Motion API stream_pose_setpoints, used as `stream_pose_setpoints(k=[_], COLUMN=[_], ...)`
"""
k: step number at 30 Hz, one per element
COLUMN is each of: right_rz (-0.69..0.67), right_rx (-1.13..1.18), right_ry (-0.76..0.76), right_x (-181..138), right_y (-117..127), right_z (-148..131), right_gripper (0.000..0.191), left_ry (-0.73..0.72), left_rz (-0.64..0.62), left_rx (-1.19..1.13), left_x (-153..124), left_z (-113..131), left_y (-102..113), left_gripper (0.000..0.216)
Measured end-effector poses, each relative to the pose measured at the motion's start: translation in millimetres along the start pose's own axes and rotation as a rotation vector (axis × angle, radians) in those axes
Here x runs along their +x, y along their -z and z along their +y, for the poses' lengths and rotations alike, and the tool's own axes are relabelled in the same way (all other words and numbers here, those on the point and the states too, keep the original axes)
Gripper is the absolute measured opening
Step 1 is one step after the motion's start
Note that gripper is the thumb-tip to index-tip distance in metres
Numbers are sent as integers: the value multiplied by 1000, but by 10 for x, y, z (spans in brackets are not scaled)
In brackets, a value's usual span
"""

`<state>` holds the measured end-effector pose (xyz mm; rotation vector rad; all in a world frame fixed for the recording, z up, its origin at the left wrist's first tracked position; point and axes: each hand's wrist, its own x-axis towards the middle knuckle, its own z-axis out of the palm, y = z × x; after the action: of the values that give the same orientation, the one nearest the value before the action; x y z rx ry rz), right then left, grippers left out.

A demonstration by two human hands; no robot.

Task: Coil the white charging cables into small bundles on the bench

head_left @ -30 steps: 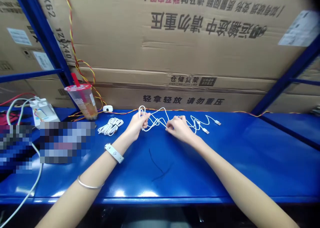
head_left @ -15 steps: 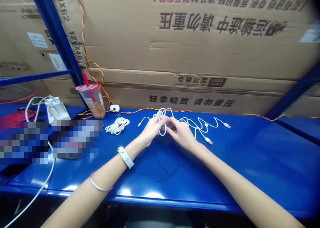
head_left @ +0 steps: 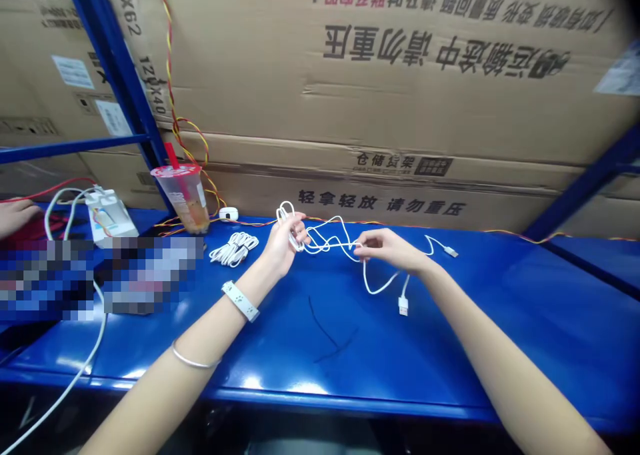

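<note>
The left hand [head_left: 284,243] is closed around a few loops of white cable [head_left: 286,210], which rise above its thumb and fingers; from there the cable runs in loose crossing strands to the right hand, just beside it across a short gap; the right hand [head_left: 383,250] pinches a strand between thumb and fingertips; below that hand a length curves down toward a USB plug [head_left: 403,306] on the near side, while a second USB plug [head_left: 451,251] lies to its right, on the tabletop [head_left: 425,362]; left of the left hand, near but apart, sits a tied white cable bundle [head_left: 234,249], with a small white case [head_left: 229,214] behind it and a drink cup [head_left: 181,198] farther left; nearer the person, below and between both hands, lie thin dark strands [head_left: 324,330].
</note>
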<state>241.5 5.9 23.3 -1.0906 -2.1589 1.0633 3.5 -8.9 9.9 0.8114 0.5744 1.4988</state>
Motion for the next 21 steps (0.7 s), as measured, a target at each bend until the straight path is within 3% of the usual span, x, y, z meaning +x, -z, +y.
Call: stream_pose_setpoints(k=[2,8,12,14,17,21], right_rz=[-4,256,279,290,329,379], right_rx=[94,374,409,395,316,5], right_ry=[-16,32,59,76,100,153], right_x=[-22,14,21,16,12,-12], right_y=[29,-130,-318,-394,-429,-253], right_z=[-52,-99,-203,-270,-328,-274], right_gripper=[30,34,31,30,27,33], left_ry=[-14,143,151,147,164,158], left_rz=[-21,-196,-408,-449,-406,-231], left_rx=[94,585,670,657,616,522], left_x=[-8,-166,-291,-323,-328,-281], left_z=[-12,-131,-262,-316,-366,-363], left_y=[4,-138,-250,-274,-276,-231], left_gripper=[14,40,41,37,34,29])
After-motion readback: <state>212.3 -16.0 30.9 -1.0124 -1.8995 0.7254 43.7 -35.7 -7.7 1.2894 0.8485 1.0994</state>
